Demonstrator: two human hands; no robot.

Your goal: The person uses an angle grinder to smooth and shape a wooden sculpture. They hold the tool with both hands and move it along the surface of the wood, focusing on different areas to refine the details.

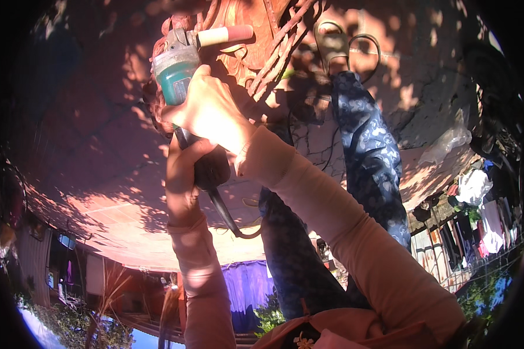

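Observation:
An angle grinder [177, 75] with a teal body and grey metal head is held in both hands, its head pointing up and away. Around the teal body, my right hand [218, 113] is closed, brightly lit by the sun. Lower down, my left hand [183, 166] wraps the dark rear end, where a black cord [224, 215] comes out. A cream and reddish side handle [226, 35] sticks out to the right of the head, ungripped. Just beyond lies a reddish-brown carved wooden piece [244, 58] with leaf-like relief. The grinder's disc is hidden.
Rope-like carved strands [279, 52] run along the wooden piece's right side. My sandalled foot [333, 46] rests on cracked, sun-dappled paving [99, 145]. A clear plastic bag [451, 139] lies at the right. Purple cloth [247, 285] hangs in the background, with clothes [489, 224] at the right.

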